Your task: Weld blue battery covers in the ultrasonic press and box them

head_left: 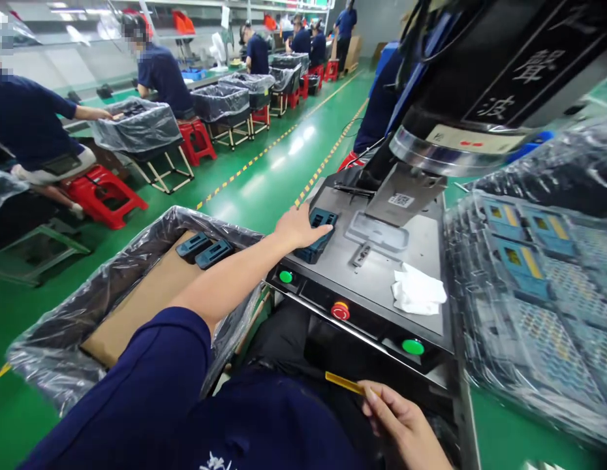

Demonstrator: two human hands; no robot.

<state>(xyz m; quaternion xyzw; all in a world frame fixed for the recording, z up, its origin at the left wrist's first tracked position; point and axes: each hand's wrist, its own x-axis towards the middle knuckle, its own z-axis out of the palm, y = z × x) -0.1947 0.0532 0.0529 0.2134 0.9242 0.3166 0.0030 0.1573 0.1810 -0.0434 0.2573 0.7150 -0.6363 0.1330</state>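
Here, left hand (297, 227) grips a teal housing (319, 236); right hand (404, 421) pinches a yellow strip (344, 383).

Dark teal housing (317, 236) on grey plate (382, 277), thin yellow strip (343, 383)

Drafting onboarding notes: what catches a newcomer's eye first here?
The big black press head looms top right over a steel plate. At the plate's left edge the left hand grips a dark blue part. Bottom centre, the right hand pinches a yellow strip, below a red button.
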